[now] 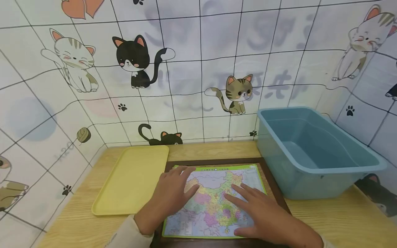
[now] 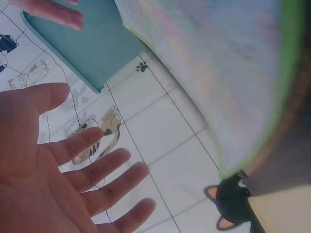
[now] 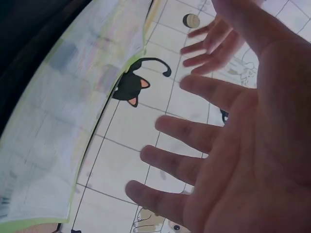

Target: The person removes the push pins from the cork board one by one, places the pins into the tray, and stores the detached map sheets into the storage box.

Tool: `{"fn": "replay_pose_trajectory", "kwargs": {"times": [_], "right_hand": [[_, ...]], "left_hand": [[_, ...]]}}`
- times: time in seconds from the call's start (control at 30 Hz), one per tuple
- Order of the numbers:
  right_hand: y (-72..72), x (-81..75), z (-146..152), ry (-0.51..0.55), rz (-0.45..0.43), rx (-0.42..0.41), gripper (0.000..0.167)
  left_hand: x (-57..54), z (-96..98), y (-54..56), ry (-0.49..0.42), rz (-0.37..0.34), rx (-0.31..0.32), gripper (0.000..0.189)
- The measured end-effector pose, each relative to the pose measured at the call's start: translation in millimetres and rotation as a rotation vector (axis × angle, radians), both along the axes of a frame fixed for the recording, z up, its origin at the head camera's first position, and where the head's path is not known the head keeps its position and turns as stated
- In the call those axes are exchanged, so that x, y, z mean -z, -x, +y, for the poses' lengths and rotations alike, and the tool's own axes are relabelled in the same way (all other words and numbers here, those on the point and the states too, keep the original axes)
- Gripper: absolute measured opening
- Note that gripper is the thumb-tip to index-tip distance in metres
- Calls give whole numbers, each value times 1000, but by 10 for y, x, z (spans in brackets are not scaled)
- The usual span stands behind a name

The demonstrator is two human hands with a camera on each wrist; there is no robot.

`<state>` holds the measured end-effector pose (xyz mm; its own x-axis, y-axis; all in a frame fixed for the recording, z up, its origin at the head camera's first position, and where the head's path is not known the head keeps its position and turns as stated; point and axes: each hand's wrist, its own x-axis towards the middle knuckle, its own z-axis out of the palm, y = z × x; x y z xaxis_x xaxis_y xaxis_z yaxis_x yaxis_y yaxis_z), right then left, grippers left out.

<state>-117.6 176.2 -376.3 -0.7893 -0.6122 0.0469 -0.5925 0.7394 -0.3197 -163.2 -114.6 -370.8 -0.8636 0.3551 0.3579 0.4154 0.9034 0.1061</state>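
Observation:
A colourful map sheet point(image 1: 214, 203) with a green border lies flat in a dark brown frame point(image 1: 274, 182) on the wooden table. My left hand point(image 1: 173, 193) is spread over the map's upper left part with straight fingers and holds nothing. My right hand point(image 1: 260, 213) is spread over the lower right part, fingers straight and apart, also holding nothing. In the left wrist view the open palm point(image 2: 58, 170) faces the map point(image 2: 218, 63). The right wrist view shows that hand's open palm point(image 3: 233, 145) beside the map point(image 3: 63, 121). I cannot tell whether the fingertips touch the sheet.
A flat yellow tray point(image 1: 133, 179) lies just left of the frame. A deep blue plastic tub point(image 1: 310, 151) stands at the right, close to the frame's edge. Walls with cat pictures close in the table at the back and both sides.

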Motion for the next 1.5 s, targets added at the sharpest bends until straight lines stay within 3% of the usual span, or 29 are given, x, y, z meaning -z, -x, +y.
{"fn": "replay_pose_trajectory", "kwargs": {"times": [0.13, 0.27, 0.5, 0.6, 0.9, 1.17, 1.5], "right_hand": [[-22, 34, -23, -28, -45, -36, 91], [-27, 93, -41, -43, -96, -89, 95], [11, 131, -25, -88, -137, -145, 99], [23, 128, -18, -103, -147, -152, 99], [7, 136, -26, -103, -183, -139, 96], [0, 171, -50, -83, -280, -137, 95], [-16, 184, -33, -77, -264, -131, 95]], "left_hand": [[-75, 119, 78, 25, -69, 6, 48], [-142, 293, 194, 48, -180, 19, 43], [-182, 661, 550, -37, -411, 39, 34], [-143, 757, 675, -23, -436, 13, 31], [-22, 876, 883, -9, -459, -16, 21], [74, 942, 995, -80, -516, -53, 10], [163, 957, 1112, -105, -515, -70, 9]]}}
